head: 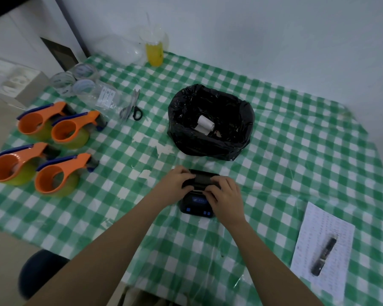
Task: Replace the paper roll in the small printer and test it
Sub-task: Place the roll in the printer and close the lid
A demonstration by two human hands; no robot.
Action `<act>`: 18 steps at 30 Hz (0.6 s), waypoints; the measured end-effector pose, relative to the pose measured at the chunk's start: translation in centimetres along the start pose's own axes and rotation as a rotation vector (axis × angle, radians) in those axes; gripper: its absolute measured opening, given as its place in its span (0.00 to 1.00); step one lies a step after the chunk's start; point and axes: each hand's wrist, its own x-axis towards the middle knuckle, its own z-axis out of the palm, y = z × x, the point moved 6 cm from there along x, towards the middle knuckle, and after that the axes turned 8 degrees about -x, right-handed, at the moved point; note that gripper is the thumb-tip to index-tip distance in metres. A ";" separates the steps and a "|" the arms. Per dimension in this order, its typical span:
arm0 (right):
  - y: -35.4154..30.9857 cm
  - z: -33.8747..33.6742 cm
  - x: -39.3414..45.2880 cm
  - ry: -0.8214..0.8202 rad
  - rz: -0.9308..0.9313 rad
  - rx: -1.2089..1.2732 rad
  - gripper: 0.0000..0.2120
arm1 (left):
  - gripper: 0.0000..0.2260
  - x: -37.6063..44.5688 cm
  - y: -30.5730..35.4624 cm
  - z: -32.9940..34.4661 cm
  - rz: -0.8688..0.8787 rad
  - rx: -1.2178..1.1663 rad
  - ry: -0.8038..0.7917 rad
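both hands, left hand (179, 178) and right hand (224, 195), pressed onto small black plastic printer (196, 203) near table's front edge, fingers on lid. might pinch paper crooked if shut unevenly. old white roll (205, 123) lying in black bin bag (210, 138).

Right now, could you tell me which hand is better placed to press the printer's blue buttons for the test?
Probably the right hand: it lies over the printer nearest the blue buttons; the left hand grips the far cover end.

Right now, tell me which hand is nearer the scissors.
Left. The left hand rests on the printer's left side, toward the scissors; the right hand lies on its right side, farther away.
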 end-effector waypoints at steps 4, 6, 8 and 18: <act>0.0 0.1 0.3 -0.074 0.011 0.087 0.07 | 0.21 -0.5 -0.3 0.7 0.038 0.091 -0.053; 0.2 0.4 0.3 -0.123 0.045 0.137 0.05 | 0.23 -0.7 -0.1 0.7 0.050 0.134 -0.048; 0.6 0.8 0.3 -0.186 0.071 0.146 0.09 | 0.26 -0.8 0.1 0.7 0.066 0.212 -0.031; 0.4 0.0 -0.2 -0.366 -0.095 -0.003 0.23 | 0.36 -0.8 -0.1 2.1 0.132 0.383 -0.141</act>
